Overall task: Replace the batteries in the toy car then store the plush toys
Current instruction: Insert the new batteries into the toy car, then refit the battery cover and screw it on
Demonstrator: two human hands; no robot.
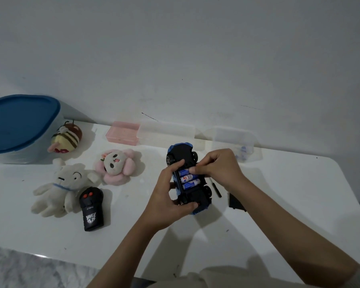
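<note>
Three batteries: blue cells (188,179) lie side by side in the open bay of the car (188,177), their long axes running across the car's width.
Head view, car: flipped belly-up, held just above the table (279,204), nose toward the wall, its long axis running away from the person and a little left.
Left hand: the left hand (166,196) grips the car from its left flank, thumb over the near end and a fingertip hooked over the chassis by the far wheels.
Right hand: the right hand (218,167) comes in from the right, fingers curled, tips pinching or pressing the farthest cell; which of the two I can't quite make out, since the knuckles hide the contact.
Key relation: the cells sit directly under the right fingertips, so the right hand is the nearer worker while the left only steadies.
Judgement: the next move looks to depend on lifting or seating a cell along the cross-car axis, from its right-hand end.
Cover: a dark panel (236,201) lies on the table right of the car, likely the bay lid, with a screwdriver (215,188) between them.
Plush: three plush toys (116,165) lie well apart to the left, near a blue-lidded tub (19,125), untouched.
</note>
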